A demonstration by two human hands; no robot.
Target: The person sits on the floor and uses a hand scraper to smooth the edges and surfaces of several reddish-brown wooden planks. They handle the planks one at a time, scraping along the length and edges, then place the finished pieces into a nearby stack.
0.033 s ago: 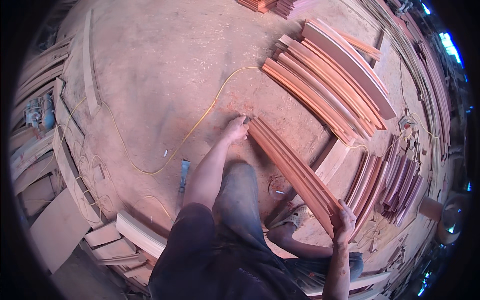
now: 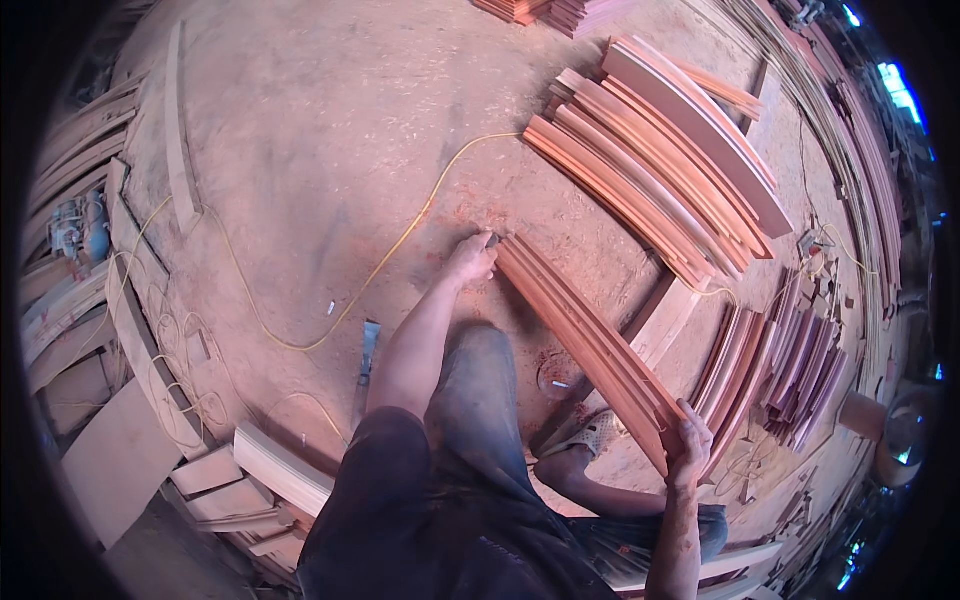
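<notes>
A reddish wooden moulding (image 2: 590, 345) with long grooves slants from the middle of the view toward the lower right, in front of my knees. My right hand (image 2: 688, 447) is wrapped round its near end. At the far end, my left hand (image 2: 474, 260) is closed, its fingers pinched around a small dark thing whose kind I cannot make out. That hand sits right beside the tip of the moulding. Reddish dust lies on the floor around the tip. A flat tool with a bluish blade (image 2: 370, 345) lies on the floor left of my left forearm.
Long stacked mouldings (image 2: 650, 170) lie at the upper right. Shorter strips (image 2: 805, 375) are piled at the right. A wooden beam (image 2: 665, 325) passes beneath the held piece. A yellow cord (image 2: 405, 235) winds across the floor. Pale boards (image 2: 285, 470) lie at lower left.
</notes>
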